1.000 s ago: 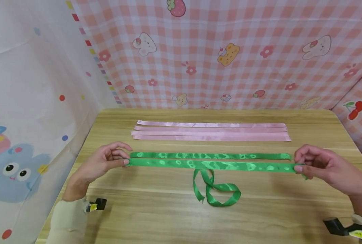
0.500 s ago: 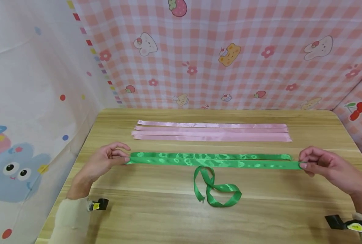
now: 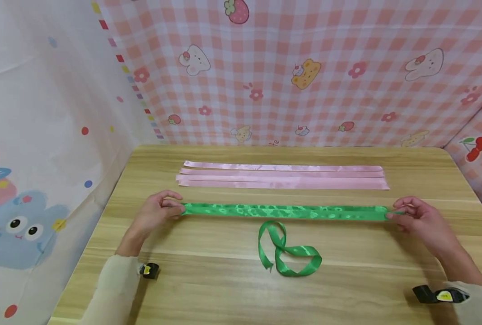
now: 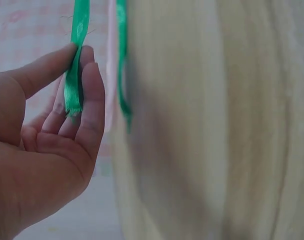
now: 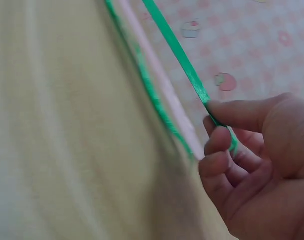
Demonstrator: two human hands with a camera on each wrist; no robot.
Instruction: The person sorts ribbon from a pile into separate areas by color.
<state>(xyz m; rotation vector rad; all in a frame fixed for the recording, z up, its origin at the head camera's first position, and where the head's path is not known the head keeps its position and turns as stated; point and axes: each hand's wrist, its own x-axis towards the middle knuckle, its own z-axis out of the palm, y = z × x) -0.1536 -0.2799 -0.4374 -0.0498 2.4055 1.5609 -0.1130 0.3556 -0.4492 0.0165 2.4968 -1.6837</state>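
A green satin ribbon point(image 3: 346, 215) is stretched level between both hands. My left hand point(image 3: 155, 214) pinches it near its left end between thumb and fingers; in the left wrist view the frayed tip of this ribbon point(image 4: 73, 97) hangs past the thumb. On the other side my right hand point(image 3: 423, 221) pinches the ribbon point(image 5: 177, 47), and a short tail sticks out behind the fingers. Another green ribbon point(image 4: 122, 50) lies straight on the table, just under and behind the held one, which partly covers it in the head view.
Several pink ribbon strips point(image 3: 281, 179) lie side by side towards the back of the wooden table point(image 3: 224, 289). A loosely looped green ribbon point(image 3: 299, 273) rests in front of the held one. Checked pink cloth point(image 3: 265, 58) hangs behind the table.
The held ribbon has moved back and now overlaps the lying green one in the head view. My left hand has shifted right; my right hand went outward, then back inward.
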